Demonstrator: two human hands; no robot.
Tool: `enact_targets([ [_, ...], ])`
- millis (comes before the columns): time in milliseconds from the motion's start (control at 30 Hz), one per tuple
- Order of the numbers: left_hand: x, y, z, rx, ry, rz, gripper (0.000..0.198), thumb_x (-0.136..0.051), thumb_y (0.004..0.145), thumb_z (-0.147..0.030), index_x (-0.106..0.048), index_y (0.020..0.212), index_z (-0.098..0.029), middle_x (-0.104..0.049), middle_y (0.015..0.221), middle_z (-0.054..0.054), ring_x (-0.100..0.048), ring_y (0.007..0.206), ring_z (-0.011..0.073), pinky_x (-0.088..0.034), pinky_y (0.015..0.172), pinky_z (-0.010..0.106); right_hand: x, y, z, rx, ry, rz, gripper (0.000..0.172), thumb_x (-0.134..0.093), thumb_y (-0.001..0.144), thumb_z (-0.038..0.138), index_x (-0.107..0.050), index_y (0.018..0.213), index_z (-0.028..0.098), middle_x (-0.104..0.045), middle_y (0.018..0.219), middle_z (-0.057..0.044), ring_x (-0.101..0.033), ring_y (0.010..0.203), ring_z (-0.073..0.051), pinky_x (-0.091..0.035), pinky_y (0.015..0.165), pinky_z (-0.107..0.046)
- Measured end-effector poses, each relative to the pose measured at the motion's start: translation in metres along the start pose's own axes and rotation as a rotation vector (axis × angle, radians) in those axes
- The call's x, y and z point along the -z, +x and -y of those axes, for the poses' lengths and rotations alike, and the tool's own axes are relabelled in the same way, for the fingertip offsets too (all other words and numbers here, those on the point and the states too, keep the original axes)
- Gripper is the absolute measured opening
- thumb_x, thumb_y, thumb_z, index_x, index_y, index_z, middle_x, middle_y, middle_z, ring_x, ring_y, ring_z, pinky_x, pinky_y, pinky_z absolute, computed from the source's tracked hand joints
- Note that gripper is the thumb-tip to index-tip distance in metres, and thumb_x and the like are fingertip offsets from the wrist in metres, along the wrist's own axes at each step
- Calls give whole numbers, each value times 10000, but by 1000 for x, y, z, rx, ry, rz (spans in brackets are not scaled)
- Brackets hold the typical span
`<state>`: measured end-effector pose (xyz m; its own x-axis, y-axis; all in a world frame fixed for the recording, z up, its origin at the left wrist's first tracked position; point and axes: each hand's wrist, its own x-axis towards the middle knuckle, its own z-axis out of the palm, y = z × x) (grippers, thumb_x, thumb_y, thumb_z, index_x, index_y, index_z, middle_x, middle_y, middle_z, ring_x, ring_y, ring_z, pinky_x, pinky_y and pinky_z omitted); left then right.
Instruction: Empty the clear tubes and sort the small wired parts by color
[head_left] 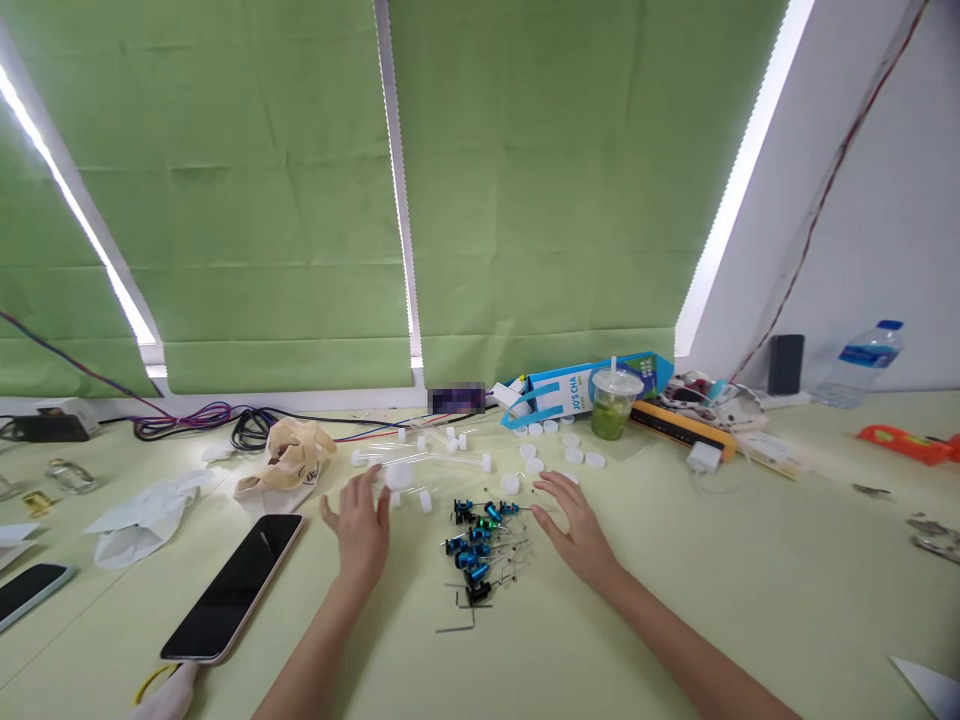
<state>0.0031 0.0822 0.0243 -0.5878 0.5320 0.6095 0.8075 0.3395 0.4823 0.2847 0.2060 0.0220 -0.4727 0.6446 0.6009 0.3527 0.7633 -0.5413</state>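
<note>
Blue capacitors (476,548), piled mid desk (712,560) between left hand (360,530) and right hand (576,528), both open, empty. Likely pre-grasp; pickup calls for fine pinch.

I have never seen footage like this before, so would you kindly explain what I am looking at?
There is no machine here. A person wears a camera on the head, and this single picture looks forward and down along their arms. The left hand and the right hand are bare, open and hold nothing. They lie low over the pale green table, one on either side of a small pile of blue parts with wire legs. The left fingertips are close to a round white cap, and more white caps lie beyond. A dark phone lies to the left. A cup of green drink and a water bottle stand farther back, in front of green blinds.
</note>
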Motion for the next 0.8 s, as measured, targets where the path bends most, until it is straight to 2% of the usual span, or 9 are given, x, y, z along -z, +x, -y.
enact_targets([
  [67, 2, -10, -18, -334, -35, 81, 404, -403, 873, -223, -431, 1271, -283, -542, 1068, 79, -473, 1023, 257, -277, 952, 501, 2, -1, 18, 17, 139, 47, 382, -479, 850, 334, -434, 1217, 238, -447, 1273, -89, -393, 1197, -235, -331, 1016, -424],
  [100, 2, -16, -27, -426, -43, 127, 453, -418, 863, -191, -399, 1299, -313, -526, 1075, 78, -481, 1005, 250, -322, 921, 472, 2, -3, 27, 22, 231, 83, 428, -479, 851, 335, -380, 1256, 239, -437, 1278, -94, -424, 1166, -224, -370, 986, -396],
  [167, 0, -27, -43, -532, -41, 215, 554, -428, 835, -123, -344, 1328, -361, -472, 1136, 85, -493, 986, 242, -398, 832, 411, 1, -6, 43, 11, 395, 189, 464, -482, 851, 351, -329, 1275, 237, -481, 1209, -97, -512, 1035, -198, -444, 888, -344],
  [233, -3, -37, -54, -602, -70, 277, 589, -444, 825, -116, -320, 1332, -388, -466, 1120, 77, -513, 948, 229, -429, 779, 373, -2, -9, 52, -37, 465, 285, 399, -493, 843, 386, -395, 1197, 229, -561, 1022, -71, -557, 842, -168, -482, 749, -298],
  [300, -6, -42, -58, -636, -165, 324, 561, -473, 831, -157, -332, 1331, -367, -486, 1062, 72, -527, 924, 221, -443, 768, 356, -4, -10, 54, -129, 471, 316, 298, -495, 836, 427, -475, 1047, 217, -565, 797, -21, -525, 665, -136, -454, 604, -251],
  [433, -4, -43, -56, -507, -477, 389, 427, -541, 815, -243, -441, 1230, -263, -537, 983, 56, -543, 895, 195, -456, 776, 300, -6, -7, 45, -335, 590, 242, 290, -450, 843, 487, -478, 833, 199, -463, 592, 37, -443, 533, -102, -329, 478, -208],
  [567, 6, -38, -55, -377, -613, 514, 218, -540, 816, -279, -497, 1024, -233, -572, 958, 36, -536, 859, 176, -443, 755, 279, -6, -3, 38, -447, 747, 224, 352, -446, 821, 544, -425, 752, 199, -394, 516, 69, -378, 453, -82, -251, 443, -196],
  [667, 12, -37, -58, -298, -635, 602, 205, -503, 830, -305, -487, 1016, -221, -577, 913, 37, -523, 745, 159, -429, 647, 250, -7, -4, 38, -459, 780, 239, 376, -443, 808, 571, -429, 760, 199, -377, 493, 77, -350, 428, -75, -221, 429, -191],
  [800, 11, -37, -60, -137, -719, 627, 209, -413, 865, -376, -511, 890, -193, -543, 676, -5, -472, 583, 133, -372, 555, 229, -5, -7, 44, -361, 716, 252, 316, -464, 824, 522, -466, 852, 206, -421, 585, 48, -425, 530, -104, -334, 495, -216],
])
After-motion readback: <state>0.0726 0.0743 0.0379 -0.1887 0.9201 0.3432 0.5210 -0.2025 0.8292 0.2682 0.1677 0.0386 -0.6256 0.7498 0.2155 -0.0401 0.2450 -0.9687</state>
